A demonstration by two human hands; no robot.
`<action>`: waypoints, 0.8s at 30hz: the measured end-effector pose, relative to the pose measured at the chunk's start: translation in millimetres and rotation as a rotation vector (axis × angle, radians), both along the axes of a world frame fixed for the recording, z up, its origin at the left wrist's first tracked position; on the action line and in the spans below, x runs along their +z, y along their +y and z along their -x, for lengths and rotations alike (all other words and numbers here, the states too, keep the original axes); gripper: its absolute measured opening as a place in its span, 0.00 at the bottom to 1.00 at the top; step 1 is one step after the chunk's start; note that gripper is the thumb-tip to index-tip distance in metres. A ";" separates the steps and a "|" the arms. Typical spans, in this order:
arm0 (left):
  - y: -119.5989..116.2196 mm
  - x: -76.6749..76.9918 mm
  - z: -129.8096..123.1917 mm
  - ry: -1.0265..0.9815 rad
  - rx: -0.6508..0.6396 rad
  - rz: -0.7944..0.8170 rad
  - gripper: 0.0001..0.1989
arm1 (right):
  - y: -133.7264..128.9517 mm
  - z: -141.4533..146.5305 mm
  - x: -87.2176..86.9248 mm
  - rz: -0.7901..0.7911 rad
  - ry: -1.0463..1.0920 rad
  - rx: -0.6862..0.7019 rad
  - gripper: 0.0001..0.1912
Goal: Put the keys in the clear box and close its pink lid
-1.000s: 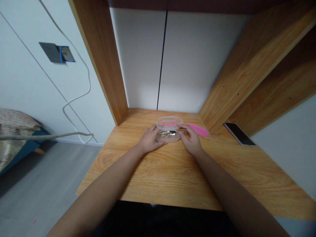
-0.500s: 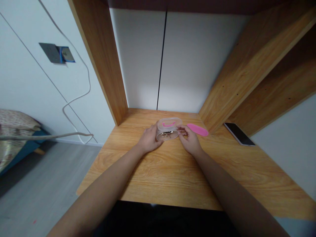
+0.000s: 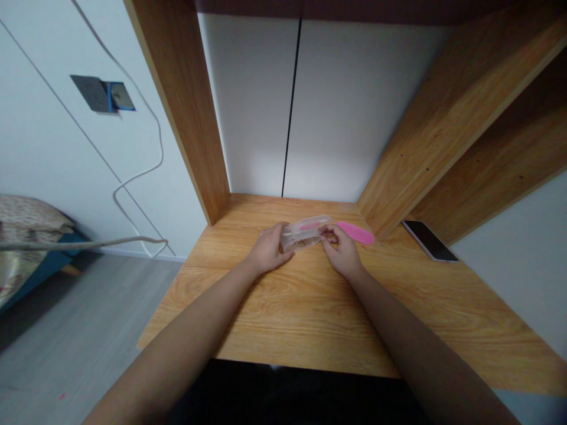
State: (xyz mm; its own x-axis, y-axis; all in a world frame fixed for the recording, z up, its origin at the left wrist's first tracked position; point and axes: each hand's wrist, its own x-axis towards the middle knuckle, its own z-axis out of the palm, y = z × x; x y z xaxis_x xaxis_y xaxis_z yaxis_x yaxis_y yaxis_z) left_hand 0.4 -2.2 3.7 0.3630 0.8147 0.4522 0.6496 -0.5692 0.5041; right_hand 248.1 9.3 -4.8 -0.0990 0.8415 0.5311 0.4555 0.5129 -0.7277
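A small clear plastic box (image 3: pixel 305 241) lies on the wooden desk, its hinged lid (image 3: pixel 315 220) raised at the back and tilted. A pink handle (image 3: pixel 310 225) shows on the lid. Something small and brownish sits inside the box, too blurred to name. My left hand (image 3: pixel 268 248) grips the box's left end, thumb at the front and fingers behind. At the right end, my right hand (image 3: pixel 342 251) has its curled fingertips on the box and lid edge. A pink oval piece (image 3: pixel 355 232) lies flat just beyond my right hand.
A phone (image 3: pixel 429 241) lies on the desk (image 3: pixel 301 313) at the right, by a wooden upright (image 3: pixel 425 147). Another upright (image 3: pixel 181 106) stands on the left. A white cable (image 3: pixel 133 177) hangs down the wall near an open socket (image 3: pixel 101 94).
The lid has swung lower and the box has turned slightly, its right end a little farther back. Both hands stay at the box's ends.
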 end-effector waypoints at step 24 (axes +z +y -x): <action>-3.4 4.8 0.5 0.015 -0.073 -0.038 0.38 | -7.9 -4.5 12.5 -0.224 -0.024 -0.141 0.12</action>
State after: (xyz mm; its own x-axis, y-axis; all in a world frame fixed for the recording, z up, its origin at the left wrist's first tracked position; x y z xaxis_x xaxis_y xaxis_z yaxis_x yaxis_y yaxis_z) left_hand -0.1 -5.6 8.5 0.4275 0.7685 0.4761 0.6131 -0.6335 0.4720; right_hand 252.6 1.4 7.7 -0.0041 0.7098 0.7044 0.5495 0.5901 -0.5915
